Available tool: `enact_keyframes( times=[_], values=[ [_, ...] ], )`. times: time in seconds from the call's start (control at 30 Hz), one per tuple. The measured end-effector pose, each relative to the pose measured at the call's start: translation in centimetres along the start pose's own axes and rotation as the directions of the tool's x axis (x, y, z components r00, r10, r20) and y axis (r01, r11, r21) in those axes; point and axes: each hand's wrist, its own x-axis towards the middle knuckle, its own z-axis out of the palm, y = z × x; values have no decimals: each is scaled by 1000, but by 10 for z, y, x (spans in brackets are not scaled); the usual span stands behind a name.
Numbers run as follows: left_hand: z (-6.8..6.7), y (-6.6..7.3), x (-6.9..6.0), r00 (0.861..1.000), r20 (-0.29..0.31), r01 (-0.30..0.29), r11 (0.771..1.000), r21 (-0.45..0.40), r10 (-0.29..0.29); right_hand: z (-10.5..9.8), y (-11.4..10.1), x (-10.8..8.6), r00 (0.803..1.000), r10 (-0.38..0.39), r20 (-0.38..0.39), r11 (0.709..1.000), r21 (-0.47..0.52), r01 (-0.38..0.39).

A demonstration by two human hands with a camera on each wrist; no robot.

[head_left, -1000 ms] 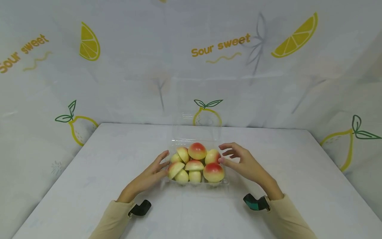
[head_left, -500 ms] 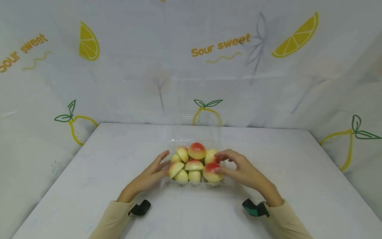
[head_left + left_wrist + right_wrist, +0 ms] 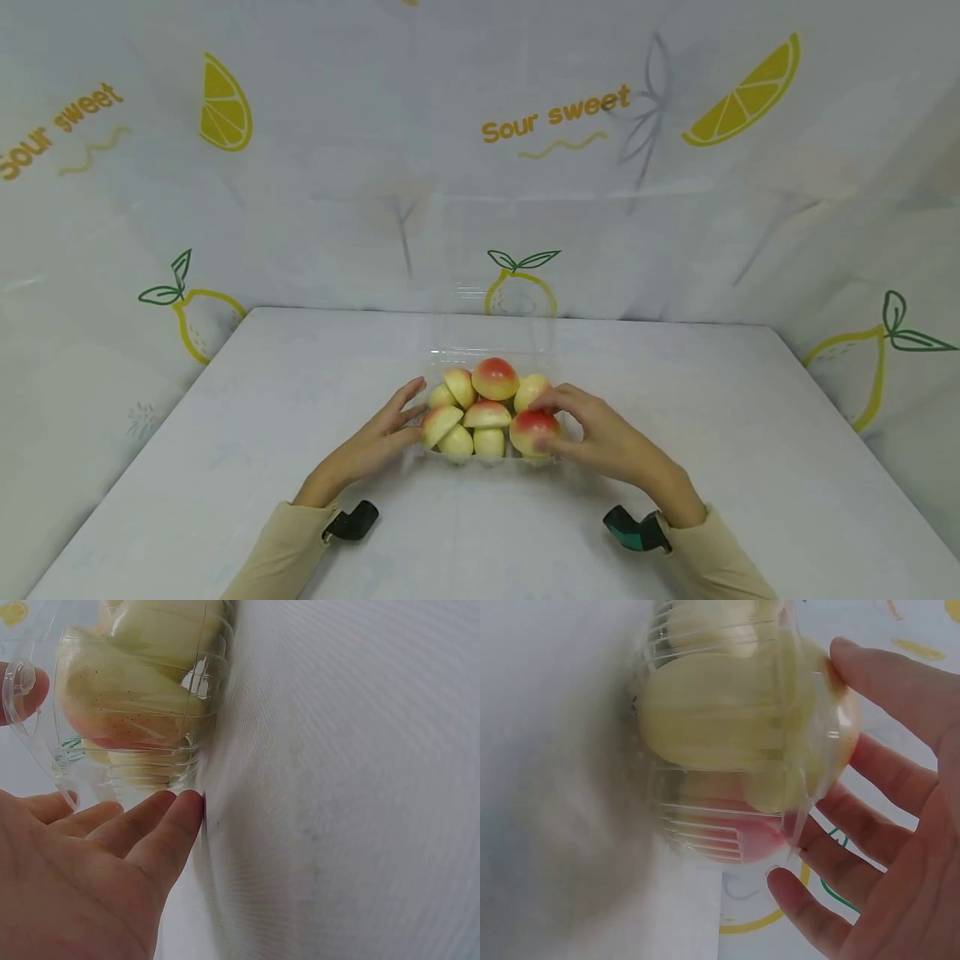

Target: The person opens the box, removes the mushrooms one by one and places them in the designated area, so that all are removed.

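A clear plastic clamshell box (image 3: 562,457) sits at mid-table, full of mushrooms with red-and-yellow caps and pale stems. My right hand (image 3: 611,442) holds the cap of the front right mushroom (image 3: 535,431), thumb on the near side and fingers on the far side. In the right wrist view, this mushroom's pale stem (image 3: 712,712) shows through the box wall. My left hand (image 3: 377,442) rests beside the box's left end with fairly straight fingers. The left wrist view has the left fingertips (image 3: 187,806) by the box's lower wall and the thumb at its rim.
The box's clear lid (image 3: 491,333) stands raised at the back. Other mushrooms, such as the tall-sitting one (image 3: 495,379) at the rear, crowd the box. A white cloth covers the table (image 3: 300,367); a lemon-print curtain (image 3: 360,167) hangs behind it.
My right hand has moved left and slightly nearer, from beside the box's right end onto the front right mushroom's cap. The left hand has stayed in place.
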Motion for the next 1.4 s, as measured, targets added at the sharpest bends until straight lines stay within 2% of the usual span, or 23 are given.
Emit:
enact_keyframes(
  times=[0.23,0.4,0.67,1.03,1.4],
  values=[
    [0,1,2,1000,-2,15,1000,3,-14,1,-2,0,996,77,44,997,-23,-76],
    [0,1,3,1000,-6,19,1000,-7,-19,1,-1,1,994,98,53,995,-35,-96],
    [0,1,3,1000,-12,9,1000,-3,-9,2,0,3,997,75,36,997,-36,-74],
    [0,-1,3,1000,-12,9,1000,-10,-9,3,1,2,998,46,-44,994,-94,-50],
    [1,-3,1,1000,15,13,1000,2,-13,0,2,0,994,17,-108,999,-44,-22]
  ],
)
